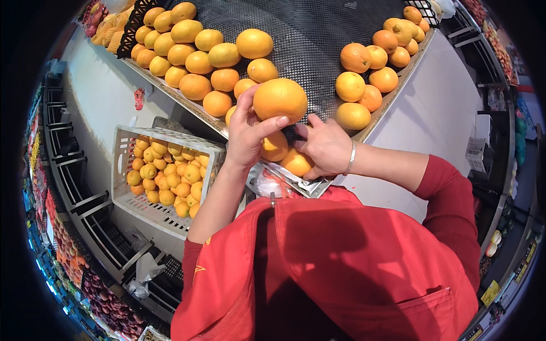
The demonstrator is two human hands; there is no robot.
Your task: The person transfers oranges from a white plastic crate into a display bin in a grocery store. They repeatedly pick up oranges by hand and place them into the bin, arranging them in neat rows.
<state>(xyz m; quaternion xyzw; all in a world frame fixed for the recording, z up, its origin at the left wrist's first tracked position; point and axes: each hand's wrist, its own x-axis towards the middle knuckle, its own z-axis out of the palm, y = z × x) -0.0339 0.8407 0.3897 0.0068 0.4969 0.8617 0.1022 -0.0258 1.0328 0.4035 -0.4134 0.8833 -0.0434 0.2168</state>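
Observation:
My left hand (247, 132) grips a large orange (280, 101), thumb in front and fingers behind it, above the near corner of the display stand. Lower down, my right hand (326, 147) rests with its thumb and fingers around another orange (296, 163) at that corner. A further orange (274, 146) sits just left of it, partly covered by the held fruit. Black mesh lining (307, 55) covers the stand's sloping surface. Stacked oranges (198, 62) run along its left edge, and a smaller row of oranges (353, 86) lines the right edge.
A white plastic crate (166, 134) full of oranges stands tilted at the lower left. The stand's raised edge (392, 81) meets my right side. Black shelving (70, 157) and red produce (106, 298) curve along the left. More shelves (497, 128) line the right.

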